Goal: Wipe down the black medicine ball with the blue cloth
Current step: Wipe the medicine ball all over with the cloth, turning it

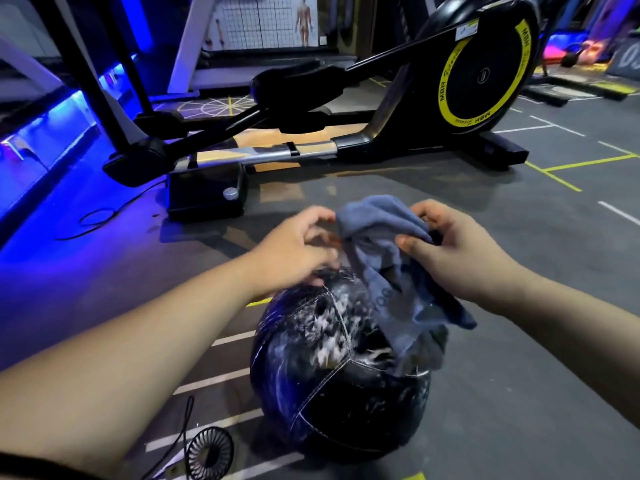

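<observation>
We see the black medicine ball (341, 386) on the gym floor (519, 341), its top streaked white. Our right hand (460, 258) pinches the blue cloth (379, 237) above it, and the cloth's tail drapes onto the ball. Our left hand (298, 252) curls at the cloth's edge, but we cannot tell whether it grips.

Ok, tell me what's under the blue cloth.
The black medicine ball, streaked white where bare. The blue cloth drapes its upper right side, hiding the surface beneath.
</observation>
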Motion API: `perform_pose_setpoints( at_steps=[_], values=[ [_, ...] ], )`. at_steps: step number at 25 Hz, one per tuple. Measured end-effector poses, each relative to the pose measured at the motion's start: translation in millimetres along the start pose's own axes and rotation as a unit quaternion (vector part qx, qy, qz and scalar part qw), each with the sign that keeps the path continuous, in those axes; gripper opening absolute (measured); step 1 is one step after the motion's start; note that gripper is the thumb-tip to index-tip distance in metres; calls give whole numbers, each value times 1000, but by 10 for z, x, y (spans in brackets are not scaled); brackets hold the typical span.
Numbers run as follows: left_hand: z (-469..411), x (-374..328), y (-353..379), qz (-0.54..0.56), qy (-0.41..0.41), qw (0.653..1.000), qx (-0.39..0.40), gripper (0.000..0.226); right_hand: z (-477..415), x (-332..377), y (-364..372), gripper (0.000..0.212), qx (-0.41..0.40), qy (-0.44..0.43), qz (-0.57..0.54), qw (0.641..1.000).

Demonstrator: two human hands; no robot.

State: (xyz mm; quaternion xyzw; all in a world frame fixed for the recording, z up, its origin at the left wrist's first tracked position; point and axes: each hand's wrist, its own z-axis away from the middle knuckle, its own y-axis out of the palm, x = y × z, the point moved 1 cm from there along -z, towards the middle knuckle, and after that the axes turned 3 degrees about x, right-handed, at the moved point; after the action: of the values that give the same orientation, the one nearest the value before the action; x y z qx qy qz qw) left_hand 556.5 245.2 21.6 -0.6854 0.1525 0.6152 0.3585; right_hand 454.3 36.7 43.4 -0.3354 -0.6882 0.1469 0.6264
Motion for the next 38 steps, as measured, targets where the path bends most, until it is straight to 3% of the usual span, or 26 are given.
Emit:
perform_pose_setpoints(
  at_steps=[2, 5, 7, 10, 13, 15, 19, 22, 24, 28, 31, 33, 36, 38],
  values=[
    [14, 250, -163, -180, -7, 983, 17, 39, -17, -83, 61, 15, -4, -39, 79, 996],
    [30, 499, -398, -263, -61, 963, 12, 32, 51, -243, 434, 15, 160, -1, 92, 983],
    [27, 630, -425, -341, -75, 936, 42, 36, 88, -418, 699, 35, 195, -40, 176, 964],
    [44, 813, -358, -438, -87, 885, 133, 77, -18, -481, 806, 50, 117, -87, 238, 960],
    [84, 996, -280, -450, -132, 861, 195, 136, -74, -532, 971, 85, 169, -41, 203, 964],
    [85, 1079, -222, -480, -152, 834, 227, 156, -37, -633, 1100, 82, 143, -27, 193, 970],
    [80, 1175, -118, -458, -142, 848, 226, 155, 39, -871, 1054, 47, 42, -72, 166, 983],
    [-24, 1194, -54, -448, -125, 857, 222, 152, -66, -982, 950, 23, 6, 9, 123, 992],
    [-65, 1199, -20, -447, -113, 860, 217, 151, -52, -975, 999, 29, -1, 17, 152, 988],
    [-39, 1186, 10, -442, -73, 875, 186, 146, 261, -773, 1247, 51, 87, -162, 281, 942],
    [-41, 1216, 7, -433, -54, 880, 189, 117, 504, -643, 1400, 52, 111, -237, 340, 903],
    [-38, 1254, -6, -449, -70, 867, 203, 125, 646, -612, 1516, 54, 136, -266, 357, 885],
    [2, 1200, 23, -481, -93, 845, 215, 145, 505, -682, 1398, 55, 135, -248, 349, 893],
    [22, 1141, 49, -480, -99, 846, 209, 151, 295, -789, 1222, 52, 90, -161, 301, 936]
  ],
)
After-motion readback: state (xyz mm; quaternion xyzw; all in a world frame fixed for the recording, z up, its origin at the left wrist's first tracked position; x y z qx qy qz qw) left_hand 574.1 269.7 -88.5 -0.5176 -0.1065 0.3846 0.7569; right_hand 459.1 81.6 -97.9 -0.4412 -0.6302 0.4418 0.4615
